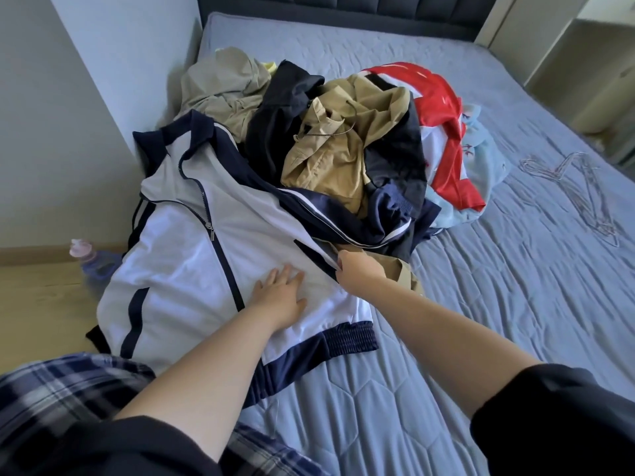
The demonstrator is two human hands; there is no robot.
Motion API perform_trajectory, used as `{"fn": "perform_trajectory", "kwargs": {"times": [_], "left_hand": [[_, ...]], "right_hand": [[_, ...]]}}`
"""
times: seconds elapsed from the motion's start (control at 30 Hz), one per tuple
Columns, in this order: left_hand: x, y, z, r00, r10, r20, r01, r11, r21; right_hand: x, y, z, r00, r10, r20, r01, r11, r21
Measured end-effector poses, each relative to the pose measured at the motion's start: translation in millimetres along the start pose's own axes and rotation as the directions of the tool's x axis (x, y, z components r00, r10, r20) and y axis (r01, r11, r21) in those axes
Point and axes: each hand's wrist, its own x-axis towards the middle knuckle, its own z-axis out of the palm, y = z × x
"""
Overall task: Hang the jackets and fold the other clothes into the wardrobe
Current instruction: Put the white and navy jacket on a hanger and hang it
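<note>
- Two bare forearms reach forward from dark sleeves over a bed with a blue-grey quilted cover (515, 304).
- At 7 o'clock from the pile of clothes, a white zip-up track jacket with navy stripes and navy ribbed hem (192, 255) lies spread front-up at the bed's near left edge, its collar toward 11 o'clock.
- Left hand (280, 293) lies palm-down on the jacket's lower front, fingers spread and flat; its grip is apart, pressing rather than holding.
- Right hand (359, 269), wrist bent inward, has its grip pinched together on the jacket's right front edge just by the zip.
- Behind the jacket, toward 12 o'clock, a heap holds a tan hooded jacket with drawcords (330, 146), a black garment (278, 118), a beige garment (223, 84), a red-and-white shirt (443, 132) and a pale blue cloth (481, 156).
- At 3 o'clock, thin wire hangers (577, 190) lie on the cover, well apart from the heap.
- At 9 o'clock, a purple bottle with a pink cap (91, 262) stands on the wooden floor.
</note>
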Motion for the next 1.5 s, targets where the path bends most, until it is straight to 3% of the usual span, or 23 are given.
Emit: {"fn": "perform_trajectory", "kwargs": {"times": [0.17,0.33,0.53,0.67,0.83,0.9,1.03,1.17,1.33,1.5], "left_hand": [[2,20,-7,0.998,0.059,-0.003,-0.059,0.996,-0.065],[6,31,-26,0.992,0.09,-0.09,-0.101,0.986,-0.132],[22,45,-68,0.939,0.061,-0.338,-0.121,0.98,-0.159],[51,95,-104,0.847,0.1,-0.522,-0.227,0.956,-0.185],[86,115,-117,0.798,0.152,-0.584,-0.252,0.963,-0.093],[102,122,-119,0.756,0.248,-0.606,-0.297,0.955,0.02],[136,152,-119,0.685,0.486,-0.542,-0.425,0.872,0.245],[177,191,-112,0.659,0.583,-0.476,-0.475,0.813,0.338],[228,241,-89,0.711,0.603,-0.361,-0.431,0.78,0.453],[265,280,-58,0.801,0.528,-0.282,-0.424,0.833,0.354]], "right_hand": [[-6,15,-4,0.993,0.019,0.114,-0.022,0.999,0.026],[-2,20,-24,0.99,0.018,-0.142,-0.002,0.993,0.115],[19,32,-48,0.885,0.099,-0.454,0.012,0.972,0.235],[39,43,-65,0.817,0.135,-0.561,0.018,0.966,0.259],[64,82,-81,0.79,0.187,-0.584,-0.033,0.964,0.264],[76,103,-87,0.786,0.223,-0.577,-0.045,0.95,0.308],[99,149,-98,0.768,0.285,-0.573,-0.101,0.938,0.331],[118,202,-108,0.767,0.31,-0.561,-0.147,0.937,0.317],[135,264,-111,0.764,0.374,-0.526,-0.222,0.917,0.331],[149,319,-95,0.761,0.527,-0.377,-0.438,0.847,0.3]]}}
